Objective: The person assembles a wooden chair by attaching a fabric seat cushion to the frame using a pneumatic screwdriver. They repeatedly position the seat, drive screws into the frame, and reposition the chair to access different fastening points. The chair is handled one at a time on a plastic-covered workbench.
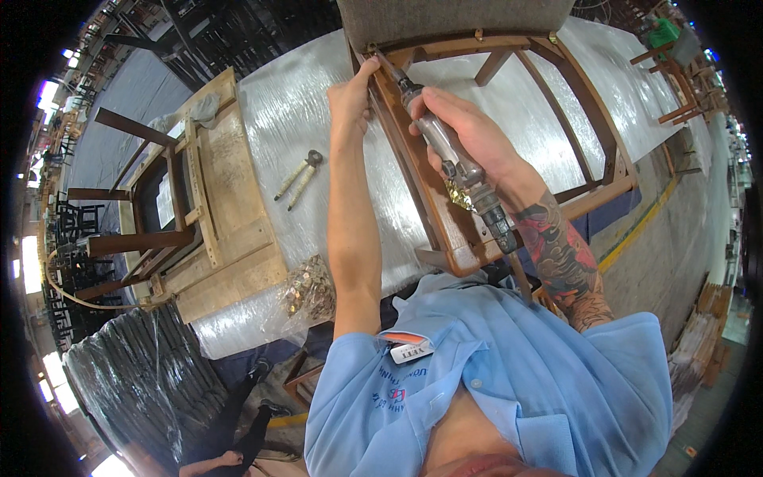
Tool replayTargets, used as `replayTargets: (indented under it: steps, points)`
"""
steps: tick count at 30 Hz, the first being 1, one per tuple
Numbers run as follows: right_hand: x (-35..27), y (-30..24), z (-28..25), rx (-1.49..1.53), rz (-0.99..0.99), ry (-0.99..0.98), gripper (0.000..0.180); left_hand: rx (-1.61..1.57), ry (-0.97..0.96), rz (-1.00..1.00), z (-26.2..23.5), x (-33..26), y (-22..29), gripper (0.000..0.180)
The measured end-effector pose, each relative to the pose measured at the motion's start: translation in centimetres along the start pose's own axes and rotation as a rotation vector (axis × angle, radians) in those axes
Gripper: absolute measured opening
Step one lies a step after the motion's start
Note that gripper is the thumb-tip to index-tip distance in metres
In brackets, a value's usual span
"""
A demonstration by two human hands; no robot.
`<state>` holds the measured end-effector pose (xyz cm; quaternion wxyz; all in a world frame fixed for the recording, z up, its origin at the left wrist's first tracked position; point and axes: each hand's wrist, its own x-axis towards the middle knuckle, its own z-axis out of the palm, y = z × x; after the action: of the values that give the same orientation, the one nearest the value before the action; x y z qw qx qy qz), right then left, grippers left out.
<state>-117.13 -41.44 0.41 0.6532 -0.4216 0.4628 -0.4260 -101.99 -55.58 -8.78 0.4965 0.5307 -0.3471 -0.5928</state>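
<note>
Gripping the driver (pixel 447 143) in the right hand (pixel 469 131), with fingers curled round its barrel, slanted over the left rail of the chair frame (pixel 421 179) on the plastic sheet (pixel 270 119). Reaching to the frame's far left corner with the left hand (pixel 350 99), thumb stretched toward the driver's tip; cannot tell whether pinching anything there, with the other fingertips hidden. Too small to make out at the tip: any contact with a screw. Cut off above: the grey panel (pixel 453 20) at the frame's far edge. Crowded at the near corner, just beside the shirt (pixel 493 358). More open left of the left forearm, across bare sheet as far as the board (pixel 230 175), apart from the pliers (pixel 313 160) and, nearer, the hardware bag (pixel 310 290).
</note>
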Motion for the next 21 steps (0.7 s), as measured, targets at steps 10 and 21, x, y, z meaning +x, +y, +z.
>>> replayTargets:
  steps: [10, 21]
  points:
    - [0.4, -0.5, -0.5, 0.118, 0.079, 0.016, 0.035, -0.057, -0.116, -0.043, 0.1, 1.9, -1.6, 0.04]
    - [0.7, -0.1, -0.9, 0.087, 0.072, 0.003, 0.037, -0.167, -0.042, 0.005, 2.0, -0.3, -0.7, 0.046]
